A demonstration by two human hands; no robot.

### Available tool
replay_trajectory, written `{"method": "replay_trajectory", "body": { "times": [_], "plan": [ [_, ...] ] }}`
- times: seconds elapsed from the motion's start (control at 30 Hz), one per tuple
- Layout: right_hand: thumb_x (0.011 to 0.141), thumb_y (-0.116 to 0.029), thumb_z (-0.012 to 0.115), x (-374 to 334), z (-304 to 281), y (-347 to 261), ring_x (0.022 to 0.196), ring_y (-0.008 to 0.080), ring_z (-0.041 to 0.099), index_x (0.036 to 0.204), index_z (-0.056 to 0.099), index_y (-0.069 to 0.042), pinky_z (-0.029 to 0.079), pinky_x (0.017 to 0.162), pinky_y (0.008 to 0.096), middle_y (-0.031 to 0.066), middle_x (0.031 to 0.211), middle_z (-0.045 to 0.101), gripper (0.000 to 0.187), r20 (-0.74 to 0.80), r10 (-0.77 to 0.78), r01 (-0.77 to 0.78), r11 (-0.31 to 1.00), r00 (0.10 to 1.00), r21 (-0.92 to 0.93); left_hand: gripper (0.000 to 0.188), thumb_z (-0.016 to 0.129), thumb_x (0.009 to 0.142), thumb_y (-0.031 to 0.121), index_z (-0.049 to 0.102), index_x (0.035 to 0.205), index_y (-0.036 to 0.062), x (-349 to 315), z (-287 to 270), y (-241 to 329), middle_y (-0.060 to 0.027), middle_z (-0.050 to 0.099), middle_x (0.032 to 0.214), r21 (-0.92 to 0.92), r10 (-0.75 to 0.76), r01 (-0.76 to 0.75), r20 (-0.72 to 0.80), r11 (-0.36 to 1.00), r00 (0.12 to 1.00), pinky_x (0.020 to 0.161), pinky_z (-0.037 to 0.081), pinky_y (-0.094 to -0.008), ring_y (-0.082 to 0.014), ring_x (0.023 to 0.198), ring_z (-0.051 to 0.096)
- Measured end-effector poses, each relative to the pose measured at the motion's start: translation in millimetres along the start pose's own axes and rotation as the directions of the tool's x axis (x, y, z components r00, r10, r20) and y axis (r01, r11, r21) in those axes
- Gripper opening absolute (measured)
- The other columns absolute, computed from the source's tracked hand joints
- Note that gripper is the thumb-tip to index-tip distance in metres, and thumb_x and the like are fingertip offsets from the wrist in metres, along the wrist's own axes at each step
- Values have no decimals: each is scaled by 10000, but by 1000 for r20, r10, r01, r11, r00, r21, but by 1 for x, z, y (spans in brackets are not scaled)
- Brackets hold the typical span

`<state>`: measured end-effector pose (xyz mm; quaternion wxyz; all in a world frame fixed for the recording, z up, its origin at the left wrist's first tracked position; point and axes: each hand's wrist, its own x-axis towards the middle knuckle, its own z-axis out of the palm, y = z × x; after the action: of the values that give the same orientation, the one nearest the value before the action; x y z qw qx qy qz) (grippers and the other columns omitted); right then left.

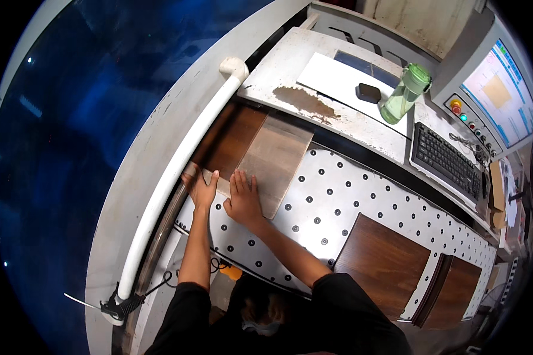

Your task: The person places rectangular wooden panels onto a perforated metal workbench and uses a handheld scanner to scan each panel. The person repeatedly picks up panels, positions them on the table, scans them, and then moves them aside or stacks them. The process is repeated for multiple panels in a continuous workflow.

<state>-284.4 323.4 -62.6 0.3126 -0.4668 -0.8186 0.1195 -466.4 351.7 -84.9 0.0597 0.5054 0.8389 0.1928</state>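
Observation:
My left hand (pixel 201 188) rests at the near edge of a dark brown wood panel (pixel 228 139), thumb and fingers spread apart. Beside it, my right hand (pixel 244 200) lies flat with fingers stretched out, touching the near left part of a lighter, greyish-brown board (pixel 278 157). This board sits to the right of the dark panel. Both pieces are at the left end of a metal table (pixel 352 195) dotted with black studs, close to a white tubular bar (pixel 180 160). Neither hand is wrapped round anything.
More dark brown panels (pixel 382 260) and a moulded brown piece (pixel 450 290) lie on the table's right part. On a worn white shelf (pixel 272 62) behind stand a green bottle (pixel 404 97) and a black keyboard (pixel 447 161). A control screen (pixel 500 89) rises at the far right.

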Motion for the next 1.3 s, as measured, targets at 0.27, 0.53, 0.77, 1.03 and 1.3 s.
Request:
{"method": "replay_trajectory", "body": {
  "times": [0.27,0.53,0.77,1.03,1.3],
  "plan": [
    [820,-255,586,-3,-4,-2,1492,392,322,1429,448,137,181,1224,601,298,1540,403,738,28,28,-29,998,999,50,984,530,912,731,310,1597,61,-4,-1,-6,-271,284,1630,-20,-10,10,18,1000,1000,1260,61,-518,-512,1528,106],
    [832,-266,606,-10,-9,-13,1471,410,330,1421,471,115,142,1225,612,273,1494,459,715,-14,67,-67,998,998,-13,983,490,918,758,300,1605,82,-5,-13,9,-310,281,1614,-41,-7,9,49,999,999,1262,68,-505,-508,1527,127],
    [889,-219,597,-96,-45,-30,1490,449,270,1470,455,1,144,1215,642,286,1561,335,637,-29,110,-112,991,994,-73,985,526,906,743,314,1597,74,12,7,-5,-253,332,1614,-55,48,-46,46,997,998,1261,116,-521,-525,1504,192],
    [967,-302,571,-218,-101,-33,1505,408,270,1522,391,-30,201,1232,564,215,1607,312,643,39,268,-261,955,963,-139,963,537,896,751,378,1570,82,7,4,-3,-267,490,1502,-209,33,-29,18,977,999,1221,219,-508,-441,1453,364],
    [985,-327,551,-226,-108,-34,1518,368,263,1528,391,-32,205,1237,527,188,1615,322,639,72,270,-257,954,960,-157,812,518,962,652,417,1555,107,-38,-28,14,-314,366,1564,56,91,-95,66,994,994,1162,304,-552,-463,1440,369]
  ]
}}
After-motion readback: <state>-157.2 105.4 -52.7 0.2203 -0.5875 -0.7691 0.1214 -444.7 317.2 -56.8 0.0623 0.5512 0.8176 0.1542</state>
